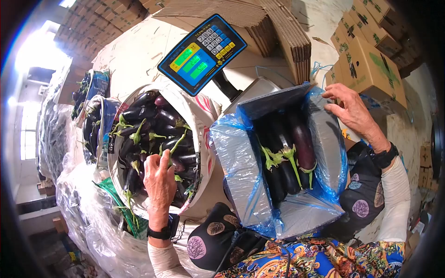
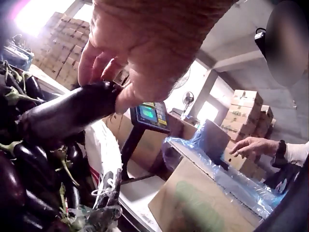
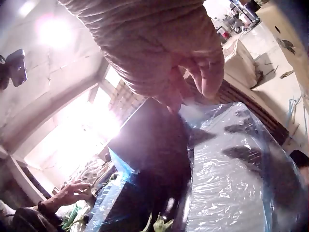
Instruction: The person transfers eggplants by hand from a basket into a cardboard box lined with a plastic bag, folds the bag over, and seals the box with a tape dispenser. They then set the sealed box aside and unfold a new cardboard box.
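Note:
My left hand (image 1: 160, 183) is over the white sack of eggplants, its thumb and fingers pinching the blunt end of one glossy dark eggplant (image 2: 72, 108). That eggplant lies at a slant on the others in the left wrist view. In the head view, the hand partly hides it. My right hand (image 1: 352, 111) hovers at the far right rim of the box, fingers loosely bent and holding nothing. Blue plastic film (image 1: 245, 171) lines this cardboard box (image 2: 186, 198). Inside lie several long eggplants (image 1: 301, 139), stems toward me.
The sack (image 1: 204, 157) stands left of the box. A scale display (image 1: 201, 55) rises on a post behind them. Flattened cartons (image 1: 287, 37) are stacked at the back, and closed cartons (image 1: 371, 69) stand at right. Clear plastic wrap (image 1: 79, 208) bunches at left.

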Demonstrator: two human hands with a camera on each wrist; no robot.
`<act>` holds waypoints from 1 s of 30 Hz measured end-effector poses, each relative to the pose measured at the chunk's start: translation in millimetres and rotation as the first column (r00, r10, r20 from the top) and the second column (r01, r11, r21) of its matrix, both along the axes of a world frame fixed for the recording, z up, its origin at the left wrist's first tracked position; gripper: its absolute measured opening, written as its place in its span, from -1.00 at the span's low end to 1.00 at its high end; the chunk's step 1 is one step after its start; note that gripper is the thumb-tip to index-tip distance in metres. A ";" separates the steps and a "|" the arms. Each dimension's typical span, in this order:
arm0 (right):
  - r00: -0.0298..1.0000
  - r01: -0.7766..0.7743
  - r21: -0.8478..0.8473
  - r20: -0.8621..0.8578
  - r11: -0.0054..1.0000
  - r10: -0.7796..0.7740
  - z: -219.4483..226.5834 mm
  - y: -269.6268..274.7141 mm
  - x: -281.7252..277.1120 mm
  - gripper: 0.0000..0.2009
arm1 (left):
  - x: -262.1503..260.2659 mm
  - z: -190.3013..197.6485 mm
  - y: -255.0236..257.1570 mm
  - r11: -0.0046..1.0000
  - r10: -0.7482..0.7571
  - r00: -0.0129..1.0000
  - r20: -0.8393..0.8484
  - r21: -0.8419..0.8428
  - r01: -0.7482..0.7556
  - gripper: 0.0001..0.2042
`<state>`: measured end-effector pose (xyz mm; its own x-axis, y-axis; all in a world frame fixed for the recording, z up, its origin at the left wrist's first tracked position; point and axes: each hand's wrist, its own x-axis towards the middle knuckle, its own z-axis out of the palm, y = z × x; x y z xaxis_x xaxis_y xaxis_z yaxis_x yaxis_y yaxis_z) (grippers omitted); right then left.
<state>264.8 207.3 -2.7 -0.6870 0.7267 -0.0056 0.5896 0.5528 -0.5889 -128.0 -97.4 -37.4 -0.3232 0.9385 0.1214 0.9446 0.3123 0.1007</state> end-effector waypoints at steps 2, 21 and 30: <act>1.000 -0.013 0.023 0.007 1.000 0.012 -2.9 2.0 0.9 -0.75 | -0.6 -3.5 -0.3 1.000 -0.006 1.000 -0.002 -0.023 0.006 -0.53; 0.996 0.079 -0.053 0.051 0.995 -0.076 -9.0 7.1 2.9 -0.73 | -12.0 -44.5 18.1 0.990 -0.099 0.986 -0.131 -0.115 0.084 -0.62; 0.995 -0.002 -0.344 -0.097 0.939 -0.033 -49.7 69.4 3.1 -0.56 | -7.9 -15.0 97.0 0.992 -0.119 0.687 0.717 0.121 0.045 -0.59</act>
